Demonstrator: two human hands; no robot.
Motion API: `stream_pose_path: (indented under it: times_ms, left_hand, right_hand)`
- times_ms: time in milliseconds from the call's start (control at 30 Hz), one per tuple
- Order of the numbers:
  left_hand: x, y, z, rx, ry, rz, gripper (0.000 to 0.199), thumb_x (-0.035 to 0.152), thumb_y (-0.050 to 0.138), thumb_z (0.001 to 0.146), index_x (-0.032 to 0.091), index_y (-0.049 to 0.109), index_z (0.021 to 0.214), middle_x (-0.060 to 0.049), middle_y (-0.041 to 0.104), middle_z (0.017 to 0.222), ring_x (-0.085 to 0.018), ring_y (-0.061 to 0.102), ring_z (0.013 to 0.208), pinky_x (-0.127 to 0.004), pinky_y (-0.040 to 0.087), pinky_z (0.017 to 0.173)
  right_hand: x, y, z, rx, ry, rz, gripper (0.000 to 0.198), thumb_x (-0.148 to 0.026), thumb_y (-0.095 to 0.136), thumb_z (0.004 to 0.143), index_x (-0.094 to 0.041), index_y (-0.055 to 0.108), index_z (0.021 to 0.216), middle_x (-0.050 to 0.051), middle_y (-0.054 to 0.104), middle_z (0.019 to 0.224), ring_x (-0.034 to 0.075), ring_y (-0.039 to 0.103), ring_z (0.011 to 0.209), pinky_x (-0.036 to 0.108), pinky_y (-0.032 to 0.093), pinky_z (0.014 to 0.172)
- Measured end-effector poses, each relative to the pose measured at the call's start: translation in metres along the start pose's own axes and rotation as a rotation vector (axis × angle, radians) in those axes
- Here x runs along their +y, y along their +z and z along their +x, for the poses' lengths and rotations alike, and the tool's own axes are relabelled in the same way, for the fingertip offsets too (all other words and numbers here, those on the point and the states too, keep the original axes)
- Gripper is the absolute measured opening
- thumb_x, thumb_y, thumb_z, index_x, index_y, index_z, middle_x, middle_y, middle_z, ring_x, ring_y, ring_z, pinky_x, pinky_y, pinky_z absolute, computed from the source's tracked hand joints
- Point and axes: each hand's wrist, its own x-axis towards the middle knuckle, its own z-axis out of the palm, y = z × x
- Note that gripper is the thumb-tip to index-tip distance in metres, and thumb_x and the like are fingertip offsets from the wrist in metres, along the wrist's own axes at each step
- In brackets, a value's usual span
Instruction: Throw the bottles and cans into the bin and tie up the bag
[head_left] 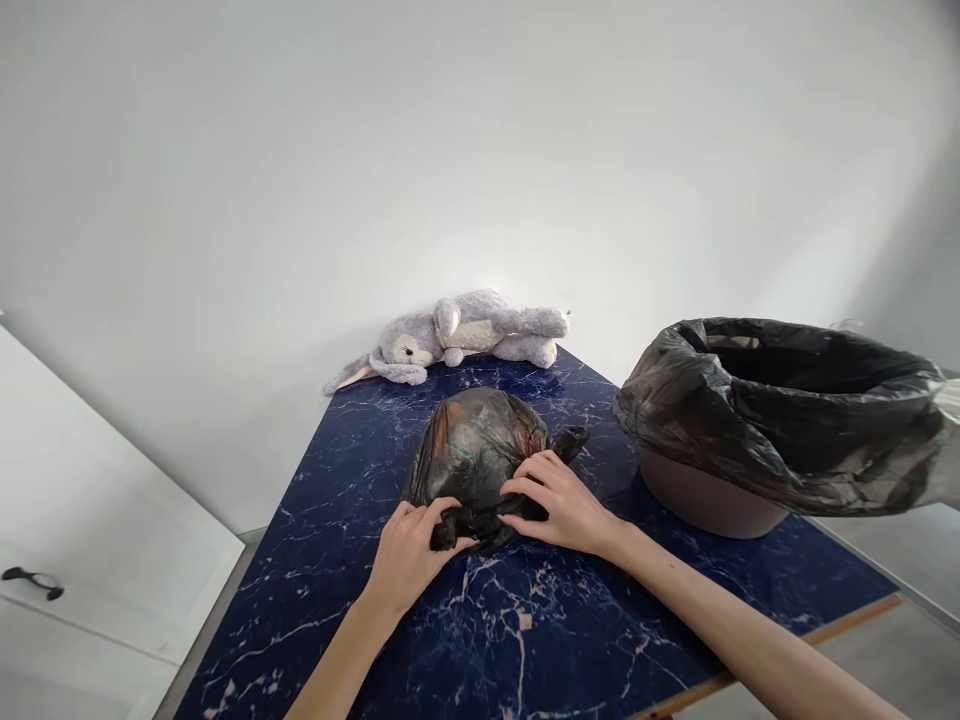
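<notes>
One filled bag [476, 450], one bin [709, 500], one liner [682, 400], one plush rabbit [472, 335], one handle [34, 579], one table [525, 640]

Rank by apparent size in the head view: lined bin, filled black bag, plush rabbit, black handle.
1. Lined bin
2. Filled black bag and plush rabbit: too close to rank; rabbit longer, bag taller
3. Black handle
</notes>
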Motion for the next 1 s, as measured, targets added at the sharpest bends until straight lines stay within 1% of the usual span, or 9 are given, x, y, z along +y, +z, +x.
stream_pose_path:
  times_ms: [67,133,267,433,500,600,767,867,1000]
  left_hand:
    - [-0.001,0.0,0.0,0.025,-0.042,-0.035,0.033,0.061,0.067,0.096,0.03,0.077,0.099,0.0,0.08,0.083,-0.022,0.061,0.067,-0.035,0.048,0.07]
    - [0.001,-0.001,0.0,0.073,-0.105,-0.078,0.033,0.058,0.065,0.098,0.029,0.077,0.091,0.0,0.079,0.082,-0.021,0.061,0.066,-0.034,0.048,0.068]
    - [0.006,-0.006,0.004,0.21,-0.269,-0.194,0.033,0.056,0.067,0.097,0.025,0.075,0.087,-0.002,0.076,0.08,-0.02,0.066,0.068,-0.031,0.05,0.066]
    - [0.012,-0.016,0.01,0.328,-0.408,-0.336,0.033,0.054,0.067,0.098,0.024,0.073,0.088,-0.004,0.076,0.089,-0.022,0.071,0.081,-0.03,0.054,0.073]
    - [0.015,-0.019,0.011,0.332,-0.437,-0.389,0.033,0.055,0.067,0.098,0.024,0.073,0.09,-0.004,0.075,0.086,-0.021,0.071,0.079,-0.029,0.054,0.07]
    - [0.02,-0.023,0.011,0.314,-0.456,-0.455,0.033,0.056,0.067,0.097,0.024,0.071,0.089,-0.002,0.071,0.078,-0.02,0.068,0.072,-0.027,0.052,0.061]
    - [0.025,-0.026,0.01,0.294,-0.446,-0.532,0.034,0.057,0.067,0.096,0.024,0.069,0.087,-0.002,0.069,0.079,-0.019,0.066,0.074,-0.026,0.05,0.063]
    - [0.021,-0.029,0.011,0.348,-0.465,-0.538,0.034,0.057,0.068,0.095,0.024,0.068,0.087,0.0,0.065,0.075,-0.017,0.062,0.071,-0.026,0.049,0.065]
    - [0.012,-0.032,0.013,0.439,-0.513,-0.526,0.034,0.057,0.067,0.096,0.023,0.067,0.093,0.001,0.064,0.074,-0.018,0.062,0.073,-0.027,0.049,0.069]
  right_hand:
    - [0.0,0.002,-0.001,-0.003,-0.009,0.006,0.018,-0.035,0.071,0.1,-0.02,0.068,0.11,0.006,0.067,0.096,0.021,0.057,0.089,0.038,0.047,0.083]
    - [-0.001,0.004,-0.002,0.006,-0.033,0.021,0.013,-0.033,0.069,0.102,-0.021,0.069,0.104,0.004,0.066,0.092,0.019,0.057,0.085,0.037,0.045,0.082]
    - [-0.007,0.006,0.0,0.054,-0.078,0.053,0.008,-0.028,0.067,0.104,-0.02,0.068,0.1,0.002,0.066,0.086,0.017,0.056,0.08,0.036,0.045,0.082]
    - [-0.013,0.005,0.003,0.175,-0.108,-0.007,0.005,-0.019,0.068,0.102,-0.02,0.065,0.106,0.003,0.067,0.086,0.017,0.055,0.079,0.035,0.044,0.079]
    - [-0.013,0.005,0.003,0.229,-0.087,-0.056,0.011,-0.015,0.066,0.101,-0.02,0.063,0.11,0.004,0.068,0.09,0.019,0.056,0.082,0.036,0.044,0.079]
    - [-0.013,0.004,0.003,0.266,-0.07,-0.095,0.019,-0.006,0.062,0.099,-0.021,0.062,0.112,0.005,0.066,0.093,0.02,0.054,0.086,0.037,0.043,0.08]
    - [-0.021,0.002,0.002,0.257,-0.089,-0.071,0.02,-0.002,0.059,0.091,-0.021,0.059,0.097,0.006,0.059,0.094,0.021,0.05,0.088,0.039,0.043,0.083]
    - [-0.029,0.001,0.002,0.238,-0.119,-0.051,0.02,-0.002,0.058,0.088,-0.021,0.058,0.092,0.005,0.054,0.092,0.02,0.046,0.085,0.039,0.043,0.08]
    - [-0.04,-0.001,0.003,0.208,-0.225,-0.056,0.019,-0.003,0.057,0.088,-0.021,0.06,0.093,0.004,0.052,0.091,0.02,0.046,0.084,0.038,0.043,0.08]
